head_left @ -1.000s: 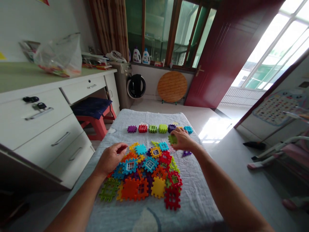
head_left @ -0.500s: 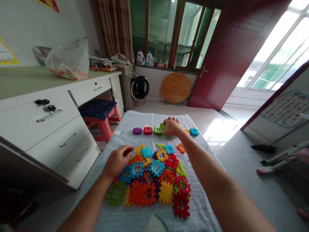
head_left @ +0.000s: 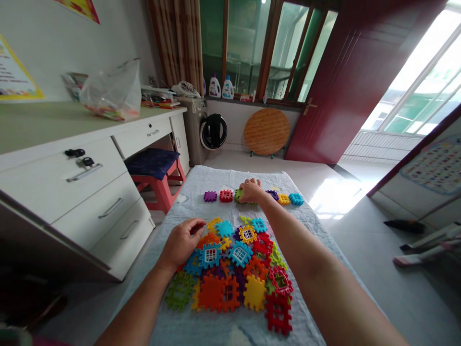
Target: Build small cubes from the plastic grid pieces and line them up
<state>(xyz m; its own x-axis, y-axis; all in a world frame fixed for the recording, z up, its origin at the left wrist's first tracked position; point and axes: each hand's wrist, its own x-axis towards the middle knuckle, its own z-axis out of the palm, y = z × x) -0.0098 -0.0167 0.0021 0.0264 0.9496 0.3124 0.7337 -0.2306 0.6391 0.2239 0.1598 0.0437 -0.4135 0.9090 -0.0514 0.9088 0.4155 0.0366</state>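
Green block (head_left: 238, 194) under right hand (head_left: 251, 191), near red block (head_left: 226, 195)

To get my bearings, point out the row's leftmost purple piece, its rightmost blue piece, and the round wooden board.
Leftmost purple piece (head_left: 210, 196): head view, middle of its visible surface.
Rightmost blue piece (head_left: 296, 199): head view, middle of its visible surface.
Round wooden board (head_left: 267, 131): head view, middle of its face.

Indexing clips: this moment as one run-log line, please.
right hand: at green block in far row, grip unclear; left hand: beside loose pieces, nothing visibly held
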